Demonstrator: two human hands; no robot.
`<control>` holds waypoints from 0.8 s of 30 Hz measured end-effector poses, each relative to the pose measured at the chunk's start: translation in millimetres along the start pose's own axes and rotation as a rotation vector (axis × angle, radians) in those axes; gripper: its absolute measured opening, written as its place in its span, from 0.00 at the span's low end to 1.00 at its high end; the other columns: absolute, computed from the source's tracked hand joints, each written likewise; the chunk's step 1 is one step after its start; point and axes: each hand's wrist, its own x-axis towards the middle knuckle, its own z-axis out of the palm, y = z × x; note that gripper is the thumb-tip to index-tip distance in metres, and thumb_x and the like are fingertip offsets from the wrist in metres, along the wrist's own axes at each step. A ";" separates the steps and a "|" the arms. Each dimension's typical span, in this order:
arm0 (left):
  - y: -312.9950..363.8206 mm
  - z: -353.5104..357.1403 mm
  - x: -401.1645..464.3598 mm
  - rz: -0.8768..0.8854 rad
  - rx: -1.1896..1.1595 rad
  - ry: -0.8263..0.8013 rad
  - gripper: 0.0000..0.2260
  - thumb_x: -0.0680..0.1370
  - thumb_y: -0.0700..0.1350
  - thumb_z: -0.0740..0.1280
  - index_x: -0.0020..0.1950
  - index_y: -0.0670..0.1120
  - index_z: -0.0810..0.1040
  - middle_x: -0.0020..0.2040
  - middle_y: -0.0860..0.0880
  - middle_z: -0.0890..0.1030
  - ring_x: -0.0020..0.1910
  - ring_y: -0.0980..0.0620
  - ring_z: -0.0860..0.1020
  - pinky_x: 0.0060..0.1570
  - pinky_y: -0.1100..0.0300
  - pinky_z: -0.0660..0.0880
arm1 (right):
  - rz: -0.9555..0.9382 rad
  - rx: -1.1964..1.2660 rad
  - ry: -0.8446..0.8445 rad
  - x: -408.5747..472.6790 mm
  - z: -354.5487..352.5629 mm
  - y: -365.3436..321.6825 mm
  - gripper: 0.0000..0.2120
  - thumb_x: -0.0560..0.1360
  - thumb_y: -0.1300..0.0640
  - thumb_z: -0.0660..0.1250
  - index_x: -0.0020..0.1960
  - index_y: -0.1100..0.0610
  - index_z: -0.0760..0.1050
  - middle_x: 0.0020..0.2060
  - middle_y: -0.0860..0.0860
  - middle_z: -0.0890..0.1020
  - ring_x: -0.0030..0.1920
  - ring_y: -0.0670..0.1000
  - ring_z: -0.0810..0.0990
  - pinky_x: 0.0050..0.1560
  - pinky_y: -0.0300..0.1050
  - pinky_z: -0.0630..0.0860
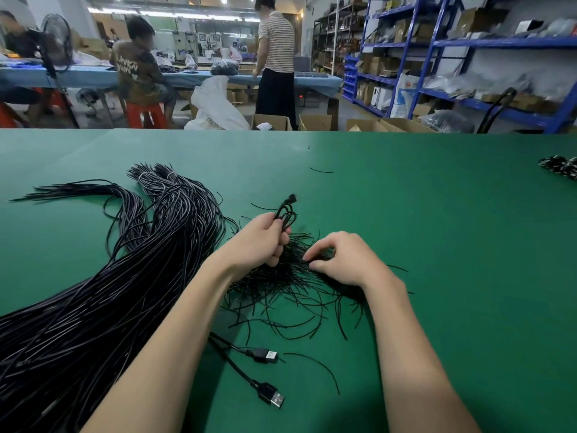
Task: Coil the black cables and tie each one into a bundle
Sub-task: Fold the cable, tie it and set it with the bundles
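Gripping a coiled black cable (284, 214) just above the centre of the frame, the left hand (260, 237) has its fingers curled tight round the lower part of the coil, whose loops and small plug end stand up and slightly right out of the fist; the coil's long axis runs near upright, leaning toward the top of the frame. Directly right of it and a little lower, the right hand (342, 259) rests on the heap of twist ties (290, 276), thumb and forefinger drawn narrow as if pinching a single tie, though whether one is actually caught between them I cannot tell. The relation that matters: the ties lie under and just left of the right fingertips, the coil just up and left of them, so the right hand is the nearer one to fetch a tie and carry it to the coil's waist, a short reach in my judgement. The ties are thin, stiff, springy black strands, splayed in all directions and curling at the ends; picking one clear of the tangle looks fiddly. At the left of the frame a thick sheaf of uncoiled cables (93, 292) sweeps from lower left to upper centre, smooth, glossy and limp; two USB plugs (270, 376) with bright metal shells lie at lower centre on the matt green table (452, 229).
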 end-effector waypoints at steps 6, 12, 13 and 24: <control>1.8 -8.7 4.4 -0.090 -0.220 -0.032 0.18 0.84 0.46 0.49 0.53 0.42 0.78 0.30 0.54 0.64 0.24 0.56 0.57 0.21 0.66 0.56 | 0.025 0.085 0.101 -0.6 -0.4 -2.5 0.01 0.74 0.50 0.77 0.43 0.44 0.87 0.40 0.38 0.83 0.47 0.44 0.81 0.49 0.42 0.76; 1.2 -9.4 5.9 -0.067 -0.302 0.014 0.19 0.85 0.43 0.50 0.59 0.39 0.80 0.31 0.54 0.63 0.28 0.55 0.57 0.25 0.65 0.57 | -0.041 0.329 0.188 -3.5 -16.4 0.5 0.02 0.75 0.49 0.76 0.45 0.44 0.87 0.37 0.37 0.86 0.41 0.35 0.81 0.38 0.26 0.70; 0.3 -9.4 6.4 -0.053 -0.319 0.014 0.18 0.86 0.43 0.52 0.59 0.39 0.80 0.31 0.54 0.64 0.29 0.56 0.58 0.27 0.65 0.58 | -0.057 0.395 0.203 -4.2 -20.5 -0.1 0.02 0.75 0.49 0.76 0.45 0.44 0.87 0.36 0.37 0.86 0.39 0.35 0.81 0.36 0.26 0.71; -9.1 -0.5 6.1 0.089 0.176 -0.002 0.06 0.86 0.48 0.57 0.55 0.47 0.65 0.39 0.50 0.75 0.27 0.58 0.69 0.31 0.60 0.71 | -0.205 0.542 0.223 -8.2 -30.9 -25.5 0.01 0.74 0.52 0.77 0.45 0.48 0.88 0.31 0.41 0.85 0.29 0.40 0.75 0.33 0.31 0.70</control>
